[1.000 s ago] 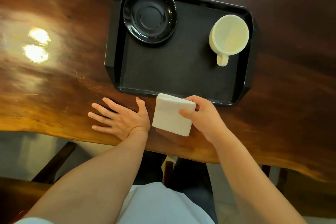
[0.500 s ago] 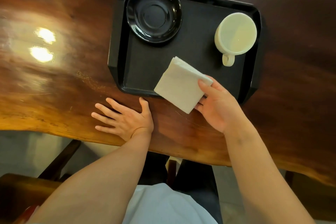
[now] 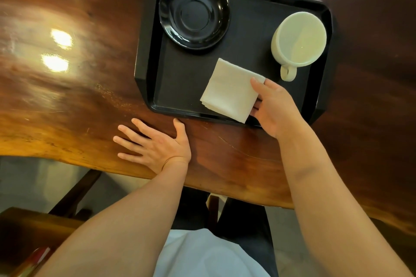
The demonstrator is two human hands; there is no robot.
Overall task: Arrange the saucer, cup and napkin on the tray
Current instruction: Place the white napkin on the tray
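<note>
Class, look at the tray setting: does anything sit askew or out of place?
The white napkin, pinched by the right hand, lies turned diagonally to the black tray. The cream cup stands apart from the black saucer, not on it. Nothing is spilled.

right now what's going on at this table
A person is setting up a black tray. The right hand holds a folded white napkin by its corner over the tray's near side. A black saucer and a cream cup sit apart on the tray. The left hand rests flat on the wooden table.
</note>
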